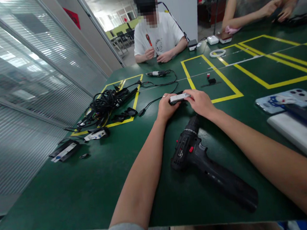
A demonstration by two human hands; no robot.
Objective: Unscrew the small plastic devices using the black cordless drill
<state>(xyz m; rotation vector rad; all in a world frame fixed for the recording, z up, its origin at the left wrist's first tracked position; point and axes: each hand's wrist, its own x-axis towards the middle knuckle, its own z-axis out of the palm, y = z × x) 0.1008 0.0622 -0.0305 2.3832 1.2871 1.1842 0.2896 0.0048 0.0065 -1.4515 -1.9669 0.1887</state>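
My left hand (pixel 167 107) and my right hand (pixel 199 102) meet over the green table (pixel 95 185). Between them they hold a small silver-and-black device (pixel 178 98), left fingers wrapped round one end, right fingers pinching the other. Dark parts behind and under the device are partly hidden by my hands. Just below my hands, between my forearms, a black cordless drill (pixel 201 157) lies on its side, its chuck towards my hands and its handle towards the lower right.
Black cables (pixel 106 103) lie heaped at the left near black-and-white devices (pixel 95 134). A phone (pixel 288 100) and a white object (pixel 299 133) are at the right. Small black parts (pixel 212 81) lie beyond my hands. Across the table, a person (pixel 161 31) holds a screwdriver (pixel 149 40); another sits right.
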